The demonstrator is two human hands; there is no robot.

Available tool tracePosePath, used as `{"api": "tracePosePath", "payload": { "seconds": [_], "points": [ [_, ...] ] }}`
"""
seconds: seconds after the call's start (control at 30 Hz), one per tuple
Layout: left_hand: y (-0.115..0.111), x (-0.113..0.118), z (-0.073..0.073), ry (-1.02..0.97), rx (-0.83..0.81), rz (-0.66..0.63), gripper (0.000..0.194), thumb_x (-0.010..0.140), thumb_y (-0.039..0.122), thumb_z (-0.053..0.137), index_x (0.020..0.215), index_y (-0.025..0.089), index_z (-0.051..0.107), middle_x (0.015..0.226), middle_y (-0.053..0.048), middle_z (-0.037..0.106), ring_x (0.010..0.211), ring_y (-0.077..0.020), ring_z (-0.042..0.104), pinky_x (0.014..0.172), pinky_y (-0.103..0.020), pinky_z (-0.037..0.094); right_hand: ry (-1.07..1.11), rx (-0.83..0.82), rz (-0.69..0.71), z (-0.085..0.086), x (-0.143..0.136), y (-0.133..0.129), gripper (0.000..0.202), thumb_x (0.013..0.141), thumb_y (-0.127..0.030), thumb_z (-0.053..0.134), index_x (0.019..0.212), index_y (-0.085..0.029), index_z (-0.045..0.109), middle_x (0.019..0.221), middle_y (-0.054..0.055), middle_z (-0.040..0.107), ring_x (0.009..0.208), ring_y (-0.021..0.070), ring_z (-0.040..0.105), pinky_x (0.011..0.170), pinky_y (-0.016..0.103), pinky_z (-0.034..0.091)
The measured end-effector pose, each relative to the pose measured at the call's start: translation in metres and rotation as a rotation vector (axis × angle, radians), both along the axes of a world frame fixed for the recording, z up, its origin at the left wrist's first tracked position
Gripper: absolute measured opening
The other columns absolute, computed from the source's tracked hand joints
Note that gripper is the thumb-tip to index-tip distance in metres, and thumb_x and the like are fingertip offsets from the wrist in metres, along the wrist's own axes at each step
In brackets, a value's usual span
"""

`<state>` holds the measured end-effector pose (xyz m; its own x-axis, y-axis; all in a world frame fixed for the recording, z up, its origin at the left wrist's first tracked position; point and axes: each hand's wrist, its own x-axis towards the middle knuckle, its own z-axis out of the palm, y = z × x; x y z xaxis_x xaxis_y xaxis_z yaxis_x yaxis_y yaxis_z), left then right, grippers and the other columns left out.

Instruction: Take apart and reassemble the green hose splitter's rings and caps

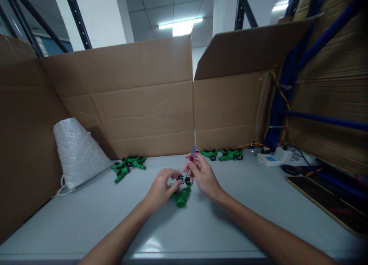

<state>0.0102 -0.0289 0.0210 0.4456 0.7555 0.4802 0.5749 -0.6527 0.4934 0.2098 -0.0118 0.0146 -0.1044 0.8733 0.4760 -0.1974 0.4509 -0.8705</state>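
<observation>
The green plastic fitting [181, 198] lies on the grey counter [230, 219] right in front of me, its open round end turned toward me and its black clamp end [184, 179] pointing away. My left hand [161, 190] sits on its left side, fingers curled in a narrow grip with thumb and forefinger pinching at the small black part at the fitting's far end. My right hand [202, 175] is just beside it on the right, closed around a small screwdriver [192, 154] with a red and purple handle; the handle stands up out of my fingers and the tip goes down to the black part, where I cannot make out the exact contact.

Farther back and to the left, a heap of green fittings [128, 166] of the same kind lies on the counter. Beyond my right hand, near the back wall, another few green pieces with black wheels [227, 154] sit in a row. At the far left a white cone of wrapped material [76, 152] leans against the cardboard [138, 100] that fences in the counter at the back and left. To the right are a white and blue device [273, 157] with cables and a dark flat board with a wooden edge [327, 202].
</observation>
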Motion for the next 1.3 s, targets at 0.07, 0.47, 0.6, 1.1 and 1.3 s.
{"api": "tracePosePath", "payload": {
  "seconds": [0.07, 0.47, 0.6, 1.1, 1.3],
  "points": [
    [0.001, 0.0, -0.001, -0.029, 0.0, 0.022, 0.014, 0.098, 0.028, 0.065, 0.109, 0.022, 0.07, 0.102, -0.005, 0.071, 0.101, -0.0229, 0.064, 0.091, -0.035, 0.05, 0.002, 0.01, -0.031, 0.0, 0.001, 0.002, 0.04, 0.099, -0.058, 0.058, 0.119, -0.024, 0.051, 0.084, 0.0, 0.067, 0.057, 0.0129, 0.055, 0.048, 0.023, 0.048],
    [0.021, -0.013, -0.014, 0.061, 0.158, 0.068, 0.01, 0.095, 0.023, 0.067, 0.105, 0.022, 0.069, 0.098, -0.005, 0.07, 0.096, -0.0225, 0.065, 0.09, -0.036, 0.051, -0.081, -0.001, -0.091, -0.008, 0.001, 0.009, 0.037, 0.101, -0.056, 0.053, 0.118, -0.024, 0.051, 0.081, 0.0, 0.068, 0.061, 0.0156, 0.056, 0.052, 0.025, 0.047],
    [0.025, -0.019, -0.012, 0.111, 0.248, 0.092, 0.006, 0.097, 0.021, 0.065, 0.103, 0.023, 0.067, 0.103, -0.006, 0.07, 0.101, -0.0243, 0.066, 0.092, -0.038, 0.05, -0.199, 0.048, -0.186, -0.011, 0.004, 0.013, 0.024, 0.103, -0.046, 0.051, 0.111, -0.024, 0.052, 0.08, 0.001, 0.07, 0.061, 0.0162, 0.055, 0.061, 0.028, 0.045],
    [0.029, -0.023, -0.022, 0.046, 0.022, 0.118, 0.017, 0.092, 0.033, 0.077, 0.1, 0.021, 0.068, 0.087, 0.001, 0.072, 0.076, -0.017, 0.066, 0.072, -0.027, 0.048, -0.591, 0.053, -0.33, -0.019, 0.008, 0.016, 0.008, 0.092, -0.021, 0.048, 0.097, -0.025, 0.052, 0.07, -0.003, 0.057, 0.062, 0.0196, 0.055, 0.062, 0.028, 0.032],
    [0.028, -0.021, -0.016, 0.02, 0.038, 0.075, 0.022, 0.088, 0.035, 0.081, 0.098, 0.02, 0.068, 0.09, 0.0, 0.067, 0.077, -0.0162, 0.062, 0.072, -0.026, 0.047, -0.761, 0.105, -0.353, -0.019, 0.007, 0.016, 0.01, 0.097, -0.025, 0.05, 0.09, -0.022, 0.058, 0.063, -0.002, 0.056, 0.057, 0.0175, 0.05, 0.058, 0.028, 0.028]
  ]
}}
